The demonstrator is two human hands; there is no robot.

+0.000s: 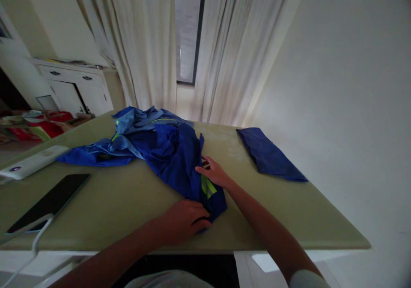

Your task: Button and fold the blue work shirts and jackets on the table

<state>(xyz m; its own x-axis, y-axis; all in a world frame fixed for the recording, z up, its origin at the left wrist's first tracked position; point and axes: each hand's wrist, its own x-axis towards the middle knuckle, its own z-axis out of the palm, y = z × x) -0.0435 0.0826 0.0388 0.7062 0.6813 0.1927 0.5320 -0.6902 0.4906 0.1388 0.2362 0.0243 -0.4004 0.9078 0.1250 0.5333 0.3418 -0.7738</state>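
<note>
Two bare forearms reach from the lower corners over a pale green worktop (122, 202). The left hand (188, 220), palm down with bent fingers, rests on the near end of a crumpled two-tone blue garment (171, 155) lying mid-worktop. The right hand (214, 174) angles inward, thumb extended, against the garment's right edge, beside a yellow-green strip (208, 187). Whether either hand grips cloth, I cannot tell.

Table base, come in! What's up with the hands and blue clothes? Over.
Left hand on near end of blue clothing; right hand on it, by yellow-green strip. Clothing rumpled on table. Phone at left, apart.
</note>
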